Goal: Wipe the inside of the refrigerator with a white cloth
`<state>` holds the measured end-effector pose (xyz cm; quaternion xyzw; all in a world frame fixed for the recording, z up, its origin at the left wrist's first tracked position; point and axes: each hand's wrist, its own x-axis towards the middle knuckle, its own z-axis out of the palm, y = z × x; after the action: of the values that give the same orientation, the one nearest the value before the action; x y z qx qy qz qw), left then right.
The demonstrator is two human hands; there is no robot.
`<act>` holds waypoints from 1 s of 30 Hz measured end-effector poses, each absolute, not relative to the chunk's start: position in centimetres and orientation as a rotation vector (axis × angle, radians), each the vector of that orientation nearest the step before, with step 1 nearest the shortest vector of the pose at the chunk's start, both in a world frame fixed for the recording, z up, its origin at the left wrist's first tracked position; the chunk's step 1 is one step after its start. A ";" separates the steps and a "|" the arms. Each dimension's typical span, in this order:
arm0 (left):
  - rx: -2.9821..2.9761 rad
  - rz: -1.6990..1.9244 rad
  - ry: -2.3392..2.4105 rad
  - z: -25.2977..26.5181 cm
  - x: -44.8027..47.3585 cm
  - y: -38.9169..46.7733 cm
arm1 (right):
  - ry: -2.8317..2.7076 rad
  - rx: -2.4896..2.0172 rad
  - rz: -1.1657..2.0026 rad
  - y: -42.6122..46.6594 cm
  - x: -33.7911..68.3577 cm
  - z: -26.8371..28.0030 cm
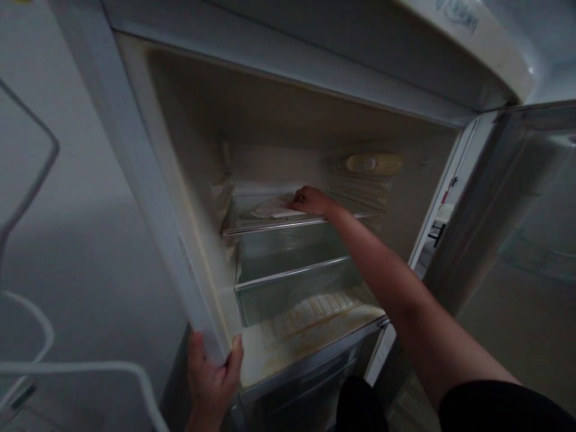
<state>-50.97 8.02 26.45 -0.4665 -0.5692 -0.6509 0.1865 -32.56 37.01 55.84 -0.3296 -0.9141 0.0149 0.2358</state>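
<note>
Right hand (310,201) extended into the open refrigerator (162,174), fingers curled and grasping a white cloth (272,207) that lies on the upper shelf (243,228), above the lower shelf (288,278). Left hand (211,384) clasps the left front edge (209,336), thumb inward. Yellowed lamp cover (382,164) on right inner wall.

This looks like a household room, shown by the open refrigerator (315,61) with glass shelves (288,252).
</note>
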 end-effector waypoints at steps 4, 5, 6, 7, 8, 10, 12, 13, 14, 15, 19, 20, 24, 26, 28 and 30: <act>-1.328 -1.804 -1.578 25.5 -51.4 8.2 | -2.468 -0.835 0.096 36.6 -30.7 56.5; -1.330 -1.802 -1.575 25.3 -51.5 8.3 | -2.508 -0.814 0.163 36.5 -29.9 56.9; -1.331 -1.801 -1.569 25.0 -51.6 8.3 | -2.558 -0.794 0.235 36.4 -29.0 57.2; -1.332 -1.798 -1.558 24.8 -51.7 8.4 | -2.606 -0.777 0.298 36.3 -28.0 57.5; -1.333 -1.793 -1.551 24.6 -51.8 8.4 | -2.647 -0.761 0.347 36.3 -27.1 57.8; -1.335 -1.784 -1.541 24.3 -51.9 8.5 | -2.696 -0.727 0.408 36.1 -25.5 58.3; -1.342 -1.788 -1.540 24.3 -52.0 8.5 | -2.719 -0.703 0.452 35.8 -24.4 58.5; -1.344 -1.793 -1.544 24.4 -52.0 8.5 | -2.731 -0.696 0.469 35.6 -24.0 58.4; -1.339 -1.798 -1.549 24.5 -51.9 8.5 | -2.743 -0.697 0.475 35.4 -23.9 58.4; -1.329 -1.801 -1.553 24.7 -51.8 8.4 | -2.752 -0.704 0.462 35.2 -23.8 58.2; -1.300 -1.810 -1.554 25.5 -51.3 8.1 | -2.662 -0.717 0.241 35.0 -24.6 57.8; -1.306 -1.815 -1.559 25.6 -51.3 8.1 | -2.591 -0.727 0.189 35.1 -24.7 57.7; -1.347 -1.818 -1.596 25.7 -51.2 8.0 | -2.292 -0.853 -0.008 36.0 -24.7 58.2; -1.349 -1.815 -1.588 25.5 -51.3 8.1 | -2.189 -0.931 -0.187 36.3 -24.3 58.6; -1.343 -1.815 -1.585 25.2 -51.5 8.2 | -2.141 -0.970 -0.291 36.2 -24.0 58.7; -1.344 -1.809 -1.599 25.0 -51.6 8.2 | -2.235 -0.999 -0.225 35.9 -24.0 58.6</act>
<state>-51.60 8.16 25.00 -0.4779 -0.5682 -0.6429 0.1882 -23.99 35.93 58.59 -0.3827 -0.8567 -0.0862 0.3349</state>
